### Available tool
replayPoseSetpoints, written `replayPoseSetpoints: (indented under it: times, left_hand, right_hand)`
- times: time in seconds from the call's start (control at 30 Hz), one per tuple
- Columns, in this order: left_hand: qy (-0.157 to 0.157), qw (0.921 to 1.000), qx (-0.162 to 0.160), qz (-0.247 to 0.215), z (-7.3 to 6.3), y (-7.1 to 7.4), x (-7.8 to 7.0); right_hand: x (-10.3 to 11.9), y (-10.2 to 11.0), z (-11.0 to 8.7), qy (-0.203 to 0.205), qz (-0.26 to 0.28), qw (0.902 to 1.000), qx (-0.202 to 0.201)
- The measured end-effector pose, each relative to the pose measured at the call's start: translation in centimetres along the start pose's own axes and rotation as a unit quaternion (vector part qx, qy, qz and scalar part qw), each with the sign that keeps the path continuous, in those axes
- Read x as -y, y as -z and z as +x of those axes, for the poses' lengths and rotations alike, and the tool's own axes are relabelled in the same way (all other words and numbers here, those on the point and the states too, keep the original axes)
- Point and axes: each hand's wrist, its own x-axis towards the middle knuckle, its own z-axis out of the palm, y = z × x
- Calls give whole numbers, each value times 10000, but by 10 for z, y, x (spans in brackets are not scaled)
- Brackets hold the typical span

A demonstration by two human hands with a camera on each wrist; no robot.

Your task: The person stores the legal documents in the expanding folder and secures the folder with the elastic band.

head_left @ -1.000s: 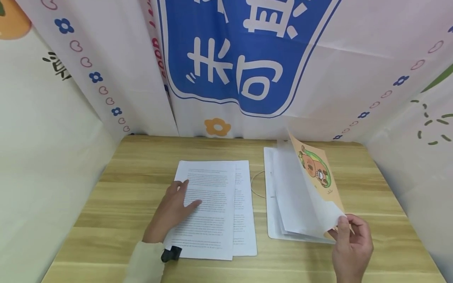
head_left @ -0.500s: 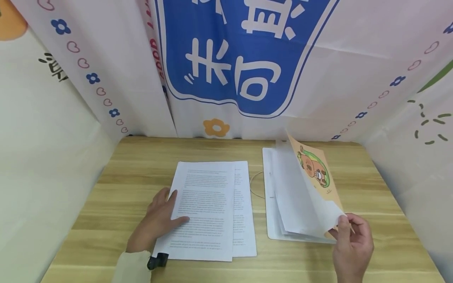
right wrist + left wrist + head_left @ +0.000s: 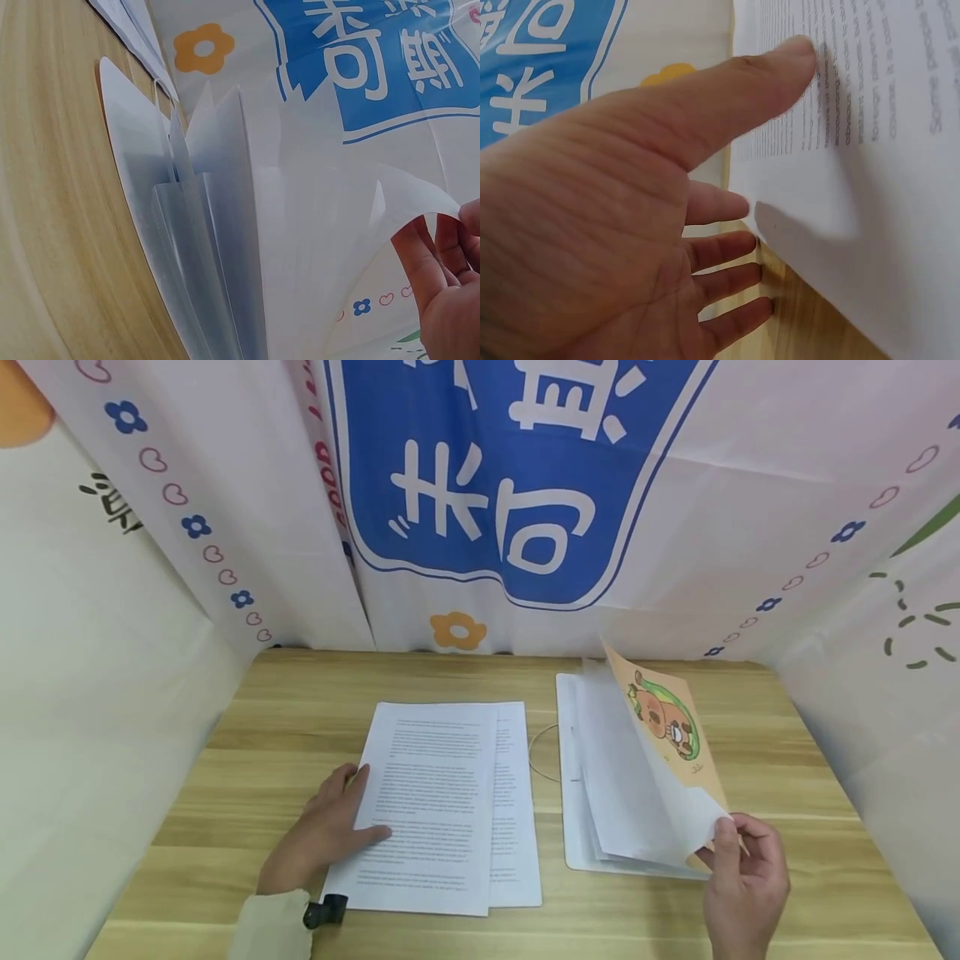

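The right hand (image 3: 746,868) has its grip clamped, thumb against fingers, on the near right corner of an orange cover (image 3: 678,727) with a cartoon animal on it. The left hand's (image 3: 330,831) grip is apart: fingers extended at the left edge of the printed sheets (image 3: 435,802), thumb over the text; I cannot tell whether it presses them.

The cover belongs to a white-backed folder (image 3: 576,852) on the right half of the bench (image 3: 187,843), raised with several translucent leaves (image 3: 626,785) fanned beneath it; whether these hold papers is unclear. A thin loop (image 3: 529,752) curves out from the folder's left side, towards the sheets.

Compared with a second ago, the left hand has drawn back towards the sheets' left edge, while the right hand keeps the same corner.

"Some people" can be read on the top sheet. Behind, a cloth bears a blue panel (image 3: 480,560) with large white characters, and red lettering, "GOOD".
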Motion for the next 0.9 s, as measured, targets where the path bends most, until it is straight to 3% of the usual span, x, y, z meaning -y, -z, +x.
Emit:
replayPoseSetpoints:
  times: [0.37, 0.7, 0.9]
  left_hand:
    - [140, 9999, -59, -76, 4, -4, 6]
    - [63, 9997, -210, -48, 5, -5, 9]
    - [117, 9997, -196, -33, 3, -5, 10]
  right_hand:
    - [-4, 2, -2, 202, 270, 9994, 73]
    - [-2, 4, -1, 92, 128, 9999, 54]
    - [-4, 3, -2, 100, 395, 9992, 51]
